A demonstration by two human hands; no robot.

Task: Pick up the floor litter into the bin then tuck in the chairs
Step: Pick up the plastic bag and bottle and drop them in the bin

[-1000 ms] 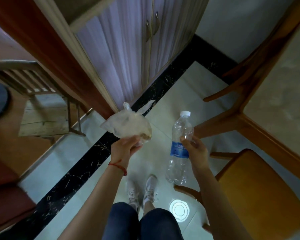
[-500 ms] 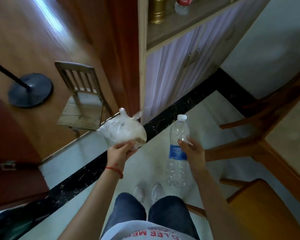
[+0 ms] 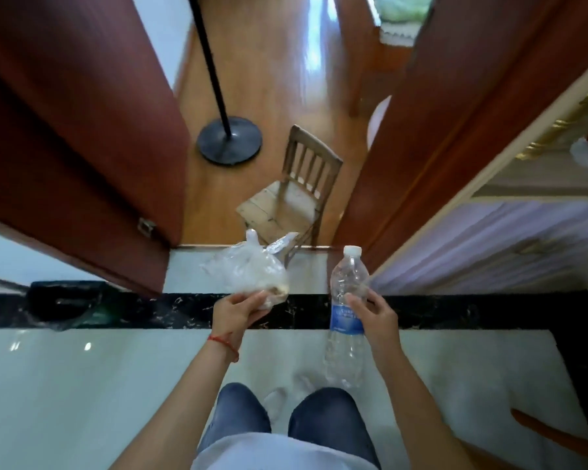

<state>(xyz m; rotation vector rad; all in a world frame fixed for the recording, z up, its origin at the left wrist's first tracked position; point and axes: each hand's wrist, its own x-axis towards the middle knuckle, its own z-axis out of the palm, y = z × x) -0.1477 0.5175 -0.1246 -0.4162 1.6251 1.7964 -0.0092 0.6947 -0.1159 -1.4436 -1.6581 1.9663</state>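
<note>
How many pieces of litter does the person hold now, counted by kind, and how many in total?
Plastic bag: 1, in the left hand
Plastic bottle: 1, in the right hand
Total: 2

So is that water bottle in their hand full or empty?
Empty, as far as it shows: the bottle, held upright in the right hand, is see-through top to bottom with no waterline, white cap on.
</note>
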